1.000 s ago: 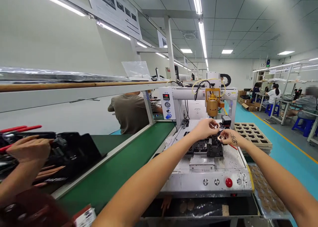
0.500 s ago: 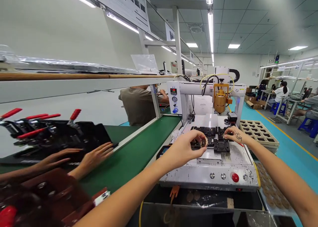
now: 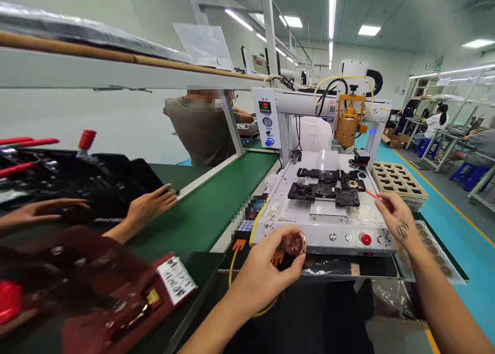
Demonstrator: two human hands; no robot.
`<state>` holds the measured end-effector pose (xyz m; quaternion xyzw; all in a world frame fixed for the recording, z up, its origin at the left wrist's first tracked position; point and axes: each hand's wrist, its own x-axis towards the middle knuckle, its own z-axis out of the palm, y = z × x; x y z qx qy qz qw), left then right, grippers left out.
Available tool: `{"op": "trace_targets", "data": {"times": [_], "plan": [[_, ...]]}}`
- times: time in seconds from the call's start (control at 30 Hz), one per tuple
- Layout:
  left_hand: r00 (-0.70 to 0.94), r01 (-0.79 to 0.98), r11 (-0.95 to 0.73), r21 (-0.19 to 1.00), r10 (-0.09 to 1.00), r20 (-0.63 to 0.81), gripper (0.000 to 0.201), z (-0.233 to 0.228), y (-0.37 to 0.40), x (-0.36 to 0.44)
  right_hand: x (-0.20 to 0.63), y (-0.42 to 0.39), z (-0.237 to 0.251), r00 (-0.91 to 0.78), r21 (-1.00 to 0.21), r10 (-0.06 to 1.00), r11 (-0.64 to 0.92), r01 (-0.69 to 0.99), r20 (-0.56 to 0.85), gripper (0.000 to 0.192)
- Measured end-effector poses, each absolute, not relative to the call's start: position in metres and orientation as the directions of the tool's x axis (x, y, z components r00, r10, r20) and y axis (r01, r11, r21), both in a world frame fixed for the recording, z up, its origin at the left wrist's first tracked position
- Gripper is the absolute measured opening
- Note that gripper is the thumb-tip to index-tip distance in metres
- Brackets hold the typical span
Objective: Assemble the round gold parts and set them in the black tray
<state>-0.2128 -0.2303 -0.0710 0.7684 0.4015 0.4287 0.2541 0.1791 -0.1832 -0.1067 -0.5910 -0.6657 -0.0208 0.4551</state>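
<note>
My left hand (image 3: 266, 271) pinches a round, copper-coloured metal ring-shaped part (image 3: 298, 243) between thumb and fingers, in front of the white benchtop machine. My right hand (image 3: 396, 217) is closed at the right edge of the machine bed, its fingertips on a thin orange-red stick (image 3: 372, 194). That stick points at the black fixture blocks (image 3: 325, 190). A similar gold ring (image 3: 352, 184) sits in the far right block. Above the bed hangs the machine's brass-coloured head (image 3: 347, 127), apart from the blocks.
A green conveyor belt (image 3: 216, 209) runs along the left. A co-worker's hands (image 3: 149, 207) are beside black parts with red-handled clamps (image 3: 87, 140). A beige compartment tray (image 3: 400, 183) stands right of the machine, a clear tray of round parts (image 3: 433, 251) nearer. Red button (image 3: 365, 239) at front.
My left hand has drawn back and down from the fixture with the ring part. My right hand has moved right off the blocks, uncovering the gold ring there. The view has tilted down.
</note>
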Motion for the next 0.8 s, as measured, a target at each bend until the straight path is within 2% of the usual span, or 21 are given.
{"op": "trace_targets", "data": {"times": [0.13,0.27,0.37,0.4,0.5,0.63,0.8], "plan": [[0.315,0.395,-0.461,0.795,0.88,0.354,0.031,-0.129,-0.242,-0.225,0.181,-0.256,-0.151,0.241,-0.494,0.662,0.224,0.84,0.71,0.036],[0.485,0.386,-0.454,0.803,0.84,0.243,0.028,-0.179,-0.24,-0.219,0.154,-0.274,-0.186,0.259,-0.45,0.557,0.238,0.861,0.789,0.026],[0.56,0.401,-0.515,0.758,0.792,0.243,0.032,-0.207,-0.229,-0.207,0.105,-0.274,-0.205,0.059,-0.385,0.612,0.418,0.823,0.789,0.005],[0.568,0.404,-0.527,0.748,0.785,0.246,0.032,-0.214,-0.225,-0.203,0.086,-0.272,-0.211,-0.056,-0.366,0.647,0.498,0.786,0.761,0.004],[0.583,0.415,-0.543,0.73,0.775,0.244,0.031,-0.228,-0.213,-0.195,0.038,-0.261,-0.229,-0.326,-0.359,0.697,0.645,0.675,0.639,0.023],[0.615,0.416,-0.554,0.721,0.755,0.226,0.034,-0.235,-0.215,-0.2,0.017,-0.248,-0.248,-0.351,-0.409,0.745,0.625,0.665,0.567,0.036],[0.673,0.389,-0.568,0.726,0.712,0.197,0.037,-0.234,-0.232,-0.211,0.018,-0.249,-0.258,-0.325,-0.429,0.813,0.543,0.722,0.483,0.026]]}}
